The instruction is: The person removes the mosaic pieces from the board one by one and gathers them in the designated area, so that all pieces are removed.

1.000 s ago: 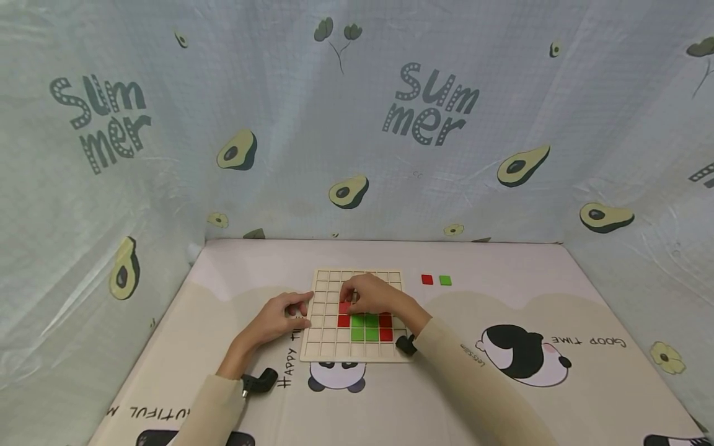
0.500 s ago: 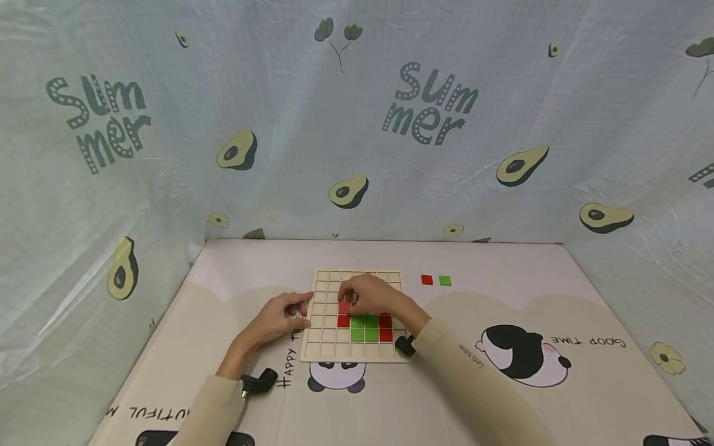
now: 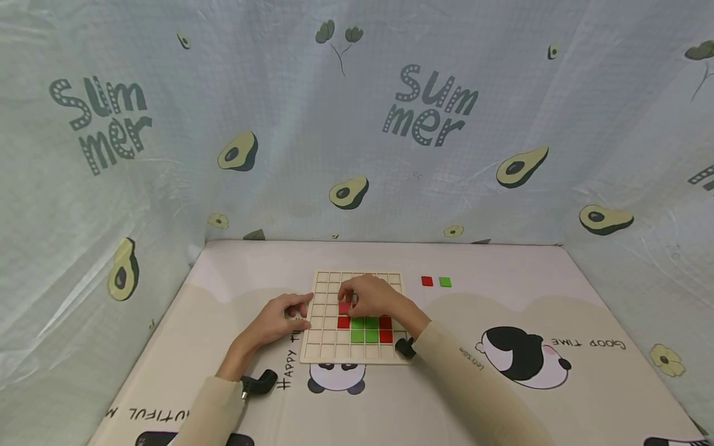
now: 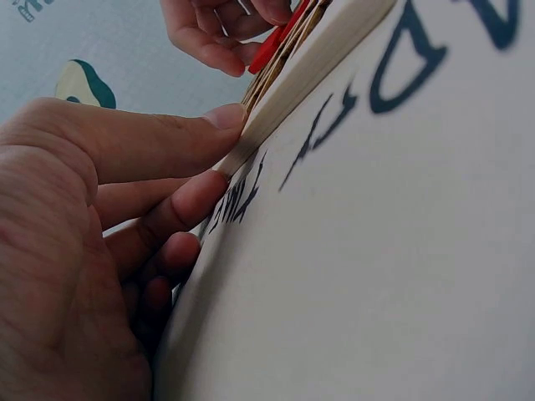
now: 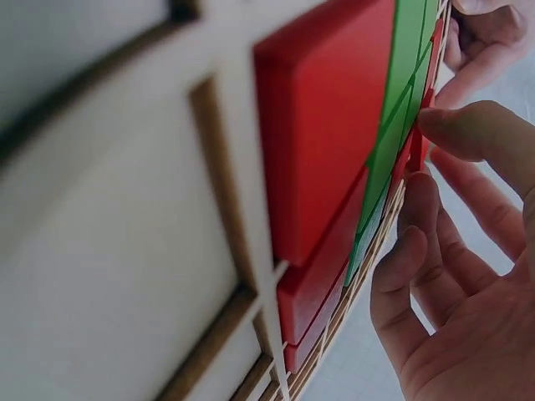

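A square wooden grid board (image 3: 329, 352) lies on the table with red and green square tiles set in some of its cells. My right hand (image 3: 372, 294) is over the board's middle and pinches a red tile (image 3: 344, 308) between thumb and fingertips, just behind another red tile (image 3: 343, 322). Green tiles (image 3: 365, 329) fill cells beside it, with further red tiles (image 3: 385, 329) to their right. My left hand (image 3: 277, 317) rests thumb and index fingertips, spread apart, against the board's left edge. In the left wrist view its thumb (image 4: 167, 144) touches the board's side (image 4: 318, 71).
One loose red tile (image 3: 426, 281) and one loose green tile (image 3: 445, 282) lie on the table right of the board's far corner. The patterned tablecloth (image 3: 446, 396) has printed animals and words. A hanging cloth (image 3: 290, 93) surrounds the table at the back and sides.
The right hand and the red tile it holds have shifted very slightly left over the board. The left hand stays at the board's edge.
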`<state>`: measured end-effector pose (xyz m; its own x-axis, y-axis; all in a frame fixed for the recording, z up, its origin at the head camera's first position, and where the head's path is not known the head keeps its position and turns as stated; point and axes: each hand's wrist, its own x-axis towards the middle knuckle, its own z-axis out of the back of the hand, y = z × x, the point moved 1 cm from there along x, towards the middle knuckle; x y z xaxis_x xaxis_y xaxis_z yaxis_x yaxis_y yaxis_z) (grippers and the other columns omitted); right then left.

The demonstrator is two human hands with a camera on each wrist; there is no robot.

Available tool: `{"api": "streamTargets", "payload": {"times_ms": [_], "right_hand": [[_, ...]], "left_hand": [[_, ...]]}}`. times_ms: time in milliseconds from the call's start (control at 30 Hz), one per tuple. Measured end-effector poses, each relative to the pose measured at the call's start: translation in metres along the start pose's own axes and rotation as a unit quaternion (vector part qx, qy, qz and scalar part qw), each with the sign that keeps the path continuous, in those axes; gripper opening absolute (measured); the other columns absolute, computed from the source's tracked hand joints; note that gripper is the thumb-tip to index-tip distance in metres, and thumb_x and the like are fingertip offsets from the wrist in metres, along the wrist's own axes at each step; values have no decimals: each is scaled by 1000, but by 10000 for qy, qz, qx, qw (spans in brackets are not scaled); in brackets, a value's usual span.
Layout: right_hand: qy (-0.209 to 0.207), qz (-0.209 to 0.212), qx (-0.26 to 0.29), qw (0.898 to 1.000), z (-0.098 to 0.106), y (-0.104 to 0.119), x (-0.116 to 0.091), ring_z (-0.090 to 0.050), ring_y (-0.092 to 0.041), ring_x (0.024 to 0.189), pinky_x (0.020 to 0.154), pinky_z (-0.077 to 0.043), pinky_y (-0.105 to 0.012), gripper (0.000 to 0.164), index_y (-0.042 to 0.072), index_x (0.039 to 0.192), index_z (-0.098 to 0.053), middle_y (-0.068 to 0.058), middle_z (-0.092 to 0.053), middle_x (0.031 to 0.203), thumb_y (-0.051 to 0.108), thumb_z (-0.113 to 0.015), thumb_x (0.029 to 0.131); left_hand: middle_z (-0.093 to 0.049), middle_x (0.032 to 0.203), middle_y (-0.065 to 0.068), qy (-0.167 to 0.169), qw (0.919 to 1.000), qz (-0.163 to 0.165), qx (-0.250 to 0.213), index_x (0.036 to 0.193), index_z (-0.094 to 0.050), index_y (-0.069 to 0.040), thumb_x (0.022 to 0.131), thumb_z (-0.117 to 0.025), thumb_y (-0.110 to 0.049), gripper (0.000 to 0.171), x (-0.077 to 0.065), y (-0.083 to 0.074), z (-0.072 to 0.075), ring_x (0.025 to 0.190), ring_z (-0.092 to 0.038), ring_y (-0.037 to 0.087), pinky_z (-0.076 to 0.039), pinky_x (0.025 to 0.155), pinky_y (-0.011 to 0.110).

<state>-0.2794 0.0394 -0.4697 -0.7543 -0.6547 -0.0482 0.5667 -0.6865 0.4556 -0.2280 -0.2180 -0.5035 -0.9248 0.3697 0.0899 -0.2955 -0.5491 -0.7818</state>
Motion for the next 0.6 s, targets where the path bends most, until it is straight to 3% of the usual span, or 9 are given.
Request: {"api": "streamTargets", "payload": {"times_ms": [267, 600], "right_hand": [[-20, -47, 216, 9998, 6, -2, -3, -59, -13, 89, 80, -50, -28, 25, 21, 112, -75, 5, -72, 105, 21, -78, 87], [-202, -80, 451, 9987, 21, -10, -16, -60, -14, 83, 73, -51, -28, 29, 19, 115, -74, 4, -71, 105, 16, -74, 87]], "left_hand": [[-63, 91, 0, -4, 10000, -4, -19, 142, -61, 2, 80, -85, -14, 68, 0, 0, 0, 85, -49, 14, -38, 77, 24], [-63, 92, 0, -35, 10000, 36, -40, 142, -60, 2, 80, -85, -13, 68, 0, -2, -1, 85, -49, 14, -39, 77, 24]]}}
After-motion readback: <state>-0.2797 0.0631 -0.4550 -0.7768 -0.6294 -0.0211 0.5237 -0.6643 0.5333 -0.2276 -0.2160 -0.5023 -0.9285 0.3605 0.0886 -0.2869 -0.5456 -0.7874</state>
